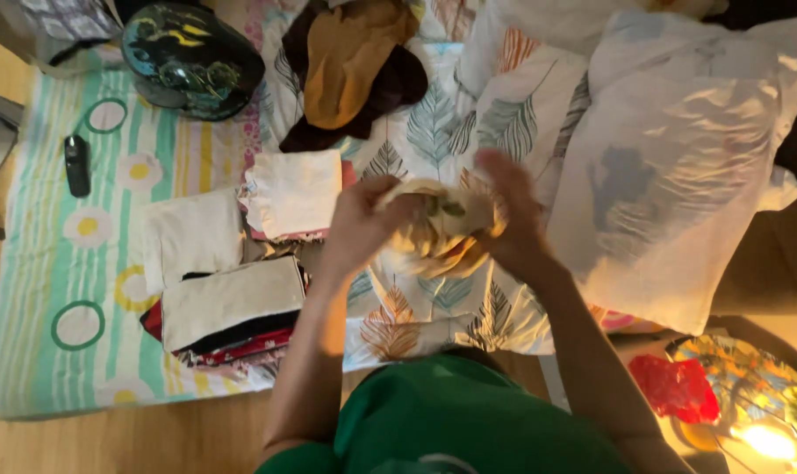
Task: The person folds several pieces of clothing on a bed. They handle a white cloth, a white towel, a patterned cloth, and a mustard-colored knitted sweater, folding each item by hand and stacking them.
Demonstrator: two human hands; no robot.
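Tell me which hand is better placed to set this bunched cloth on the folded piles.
Left, probably. The left hand grips the bunched cloth on the side nearest the folded piles, which lie to its left. The right hand holds the far side, toward the white pillow.

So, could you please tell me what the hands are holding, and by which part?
Both hands hold one bunched cream cloth with a leaf print: the left hand grips its left side, the right hand its right side, above the bedsheet.

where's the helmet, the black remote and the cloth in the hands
helmet (190, 57), head view, top of its dark shell
black remote (76, 164), head view, middle of its body
cloth (438, 224), head view, bunched part between both hands
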